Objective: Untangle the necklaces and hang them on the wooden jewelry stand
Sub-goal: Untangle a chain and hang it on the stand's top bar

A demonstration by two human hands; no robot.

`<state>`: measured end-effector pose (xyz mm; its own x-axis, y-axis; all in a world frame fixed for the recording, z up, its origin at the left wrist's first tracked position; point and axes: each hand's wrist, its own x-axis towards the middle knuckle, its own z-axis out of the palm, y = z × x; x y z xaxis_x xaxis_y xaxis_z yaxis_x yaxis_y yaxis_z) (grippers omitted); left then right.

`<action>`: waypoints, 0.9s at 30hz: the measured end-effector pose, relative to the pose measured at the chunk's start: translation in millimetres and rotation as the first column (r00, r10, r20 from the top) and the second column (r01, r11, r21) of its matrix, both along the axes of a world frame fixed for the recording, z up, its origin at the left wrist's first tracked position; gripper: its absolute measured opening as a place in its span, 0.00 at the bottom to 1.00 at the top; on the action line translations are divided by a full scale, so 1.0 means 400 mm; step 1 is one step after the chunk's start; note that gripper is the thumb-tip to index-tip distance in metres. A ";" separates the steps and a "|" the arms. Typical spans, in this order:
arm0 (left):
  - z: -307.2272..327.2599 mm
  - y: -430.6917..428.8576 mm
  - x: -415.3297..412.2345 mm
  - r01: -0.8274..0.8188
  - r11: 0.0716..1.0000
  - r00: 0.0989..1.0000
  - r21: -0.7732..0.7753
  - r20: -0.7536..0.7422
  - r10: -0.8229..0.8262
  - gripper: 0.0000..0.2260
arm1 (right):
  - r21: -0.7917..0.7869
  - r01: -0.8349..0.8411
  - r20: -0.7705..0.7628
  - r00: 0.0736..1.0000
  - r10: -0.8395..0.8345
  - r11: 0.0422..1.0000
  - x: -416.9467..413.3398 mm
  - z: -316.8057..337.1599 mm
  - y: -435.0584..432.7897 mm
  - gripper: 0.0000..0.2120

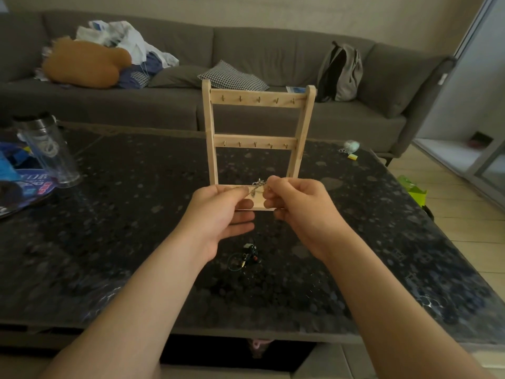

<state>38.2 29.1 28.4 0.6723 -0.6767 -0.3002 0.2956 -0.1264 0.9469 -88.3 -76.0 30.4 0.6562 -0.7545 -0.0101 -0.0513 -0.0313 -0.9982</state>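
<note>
Across the stand (255, 139) base, left hand (218, 212) and right hand (297, 209) pinch a necklace (259, 184)

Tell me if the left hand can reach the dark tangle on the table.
Probably yes, once freed: the left hand pinches the silver necklace, while the dark tangle lies uncovered close by.

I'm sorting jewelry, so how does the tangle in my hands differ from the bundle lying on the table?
The tangle is silvery chain; the bundle looks dark, with a cord loop and small coloured bits. The tangle is pinched between the left hand and right hand, raised before the wooden stand; the bundle lies untouched on the table. Neither is hung yet.
</note>
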 end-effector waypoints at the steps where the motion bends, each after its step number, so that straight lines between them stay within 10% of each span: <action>1: 0.000 0.000 -0.004 0.000 1.000 1.000 -0.002 0.000 0.000 0.07 | 0.076 0.017 0.034 0.999 -0.019 0.997 0.000 0.003 0.000 0.10; 9: -0.013 -0.011 -0.014 0.004 0.995 0.999 -0.098 -0.041 -0.008 0.07 | 0.436 -0.142 0.253 0.967 0.030 0.889 0.011 -0.002 0.005 0.12; 27: 0.015 0.003 -0.010 0.119 0.981 0.981 -0.151 -0.135 -0.139 0.09 | 0.037 0.031 0.153 0.988 -0.036 0.999 0.003 -0.002 0.000 0.06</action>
